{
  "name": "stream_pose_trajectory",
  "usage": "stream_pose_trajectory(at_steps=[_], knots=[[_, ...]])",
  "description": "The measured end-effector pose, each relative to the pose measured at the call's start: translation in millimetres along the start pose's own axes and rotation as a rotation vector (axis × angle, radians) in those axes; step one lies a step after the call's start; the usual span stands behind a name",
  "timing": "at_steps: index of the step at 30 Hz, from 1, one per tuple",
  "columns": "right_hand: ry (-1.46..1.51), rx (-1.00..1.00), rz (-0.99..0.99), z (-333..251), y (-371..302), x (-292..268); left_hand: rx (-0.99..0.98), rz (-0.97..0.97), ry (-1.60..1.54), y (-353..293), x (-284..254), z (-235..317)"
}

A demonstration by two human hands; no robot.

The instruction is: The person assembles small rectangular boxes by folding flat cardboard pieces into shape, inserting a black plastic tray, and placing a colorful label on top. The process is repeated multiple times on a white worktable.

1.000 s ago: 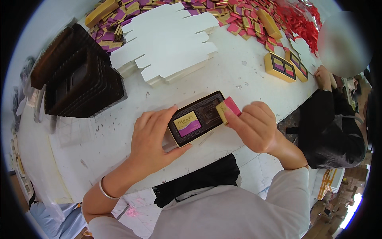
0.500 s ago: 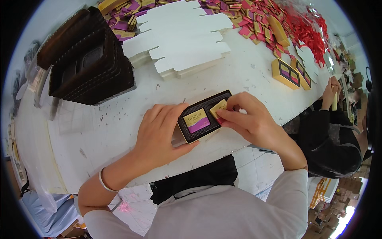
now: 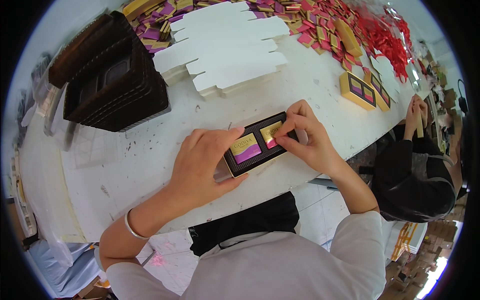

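A small two-compartment box with a dark insert (image 3: 261,164) rests tilted on the table in front of me. My left hand (image 3: 195,167) grips its left end, thumb on the near side and fingers on the far side. A gold-and-purple wrapped chocolate square (image 3: 246,148) lies in the left compartment. In the right compartment sits a gold-and-pink wrapped chocolate square (image 3: 270,135). My right hand (image 3: 312,140) has thumb and index finger closed at that square's right edge, partly covering it.
Stacked dark plastic trays (image 3: 117,80) stand at the left. Flat white carton blanks (image 3: 225,45) are piled beyond the box. Many loose wrapped chocolates (image 3: 305,22) and red ribbon (image 3: 392,50) lie behind. Two filled gold boxes (image 3: 357,90) stand right, near a co-worker's hands (image 3: 416,112).
The gold-and-pink square has gone from tilted in my right fingers to lying flatter in the right compartment. My right hand has turned, its fingers now higher. The left hand keeps its grip.
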State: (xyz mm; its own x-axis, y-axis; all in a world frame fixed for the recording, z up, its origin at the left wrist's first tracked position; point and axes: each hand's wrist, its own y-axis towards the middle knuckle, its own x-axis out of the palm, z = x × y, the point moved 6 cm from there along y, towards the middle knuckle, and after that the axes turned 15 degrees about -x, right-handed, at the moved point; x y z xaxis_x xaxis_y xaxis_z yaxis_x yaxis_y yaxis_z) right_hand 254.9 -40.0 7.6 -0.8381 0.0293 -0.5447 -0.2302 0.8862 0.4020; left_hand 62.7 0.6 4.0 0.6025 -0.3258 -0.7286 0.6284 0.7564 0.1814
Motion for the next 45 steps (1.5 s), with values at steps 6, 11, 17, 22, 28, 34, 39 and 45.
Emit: stream_pose_trajectory(at_steps=[6, 11, 17, 22, 28, 34, 39, 45], knots=[[-0.241, -0.220, -0.026, -23.9, 5.7, -3.2, 0.108, 0.018, 0.128, -4.1, -1.4, 0.9], [-0.224, -0.334, -0.181, -18.3, 1.6, 3.8, 0.120, 0.011, 0.167, -0.9, 3.9, 1.7], [-0.421, -0.159, -0.129, 5.1, -38.2, -74.4, 0.128, 0.042, 0.131, -13.6, -27.4, 2.8], [-0.774, 0.018, 0.164, 59.0, -94.8, -163.7, 0.201, 0.303, 0.066, -19.5, -77.8, 6.3], [-0.834, -0.141, 0.233, 35.4, -39.0, -152.3, 0.265, 0.448, 0.066, -22.9, -99.3, 24.5], [-0.601, -0.429, 0.240, 14.0, 89.0, -63.8, 0.360, 0.347, 0.081, -18.5, -66.9, 24.6], [-0.665, -0.212, 0.124, 46.9, 213.5, -11.9, 0.352, 0.339, 0.059, -11.8, -54.1, 1.1], [-1.056, 0.118, 0.084, 85.3, 304.5, 23.6, 0.285, 0.328, -0.094, -11.6, -57.4, -10.7]])
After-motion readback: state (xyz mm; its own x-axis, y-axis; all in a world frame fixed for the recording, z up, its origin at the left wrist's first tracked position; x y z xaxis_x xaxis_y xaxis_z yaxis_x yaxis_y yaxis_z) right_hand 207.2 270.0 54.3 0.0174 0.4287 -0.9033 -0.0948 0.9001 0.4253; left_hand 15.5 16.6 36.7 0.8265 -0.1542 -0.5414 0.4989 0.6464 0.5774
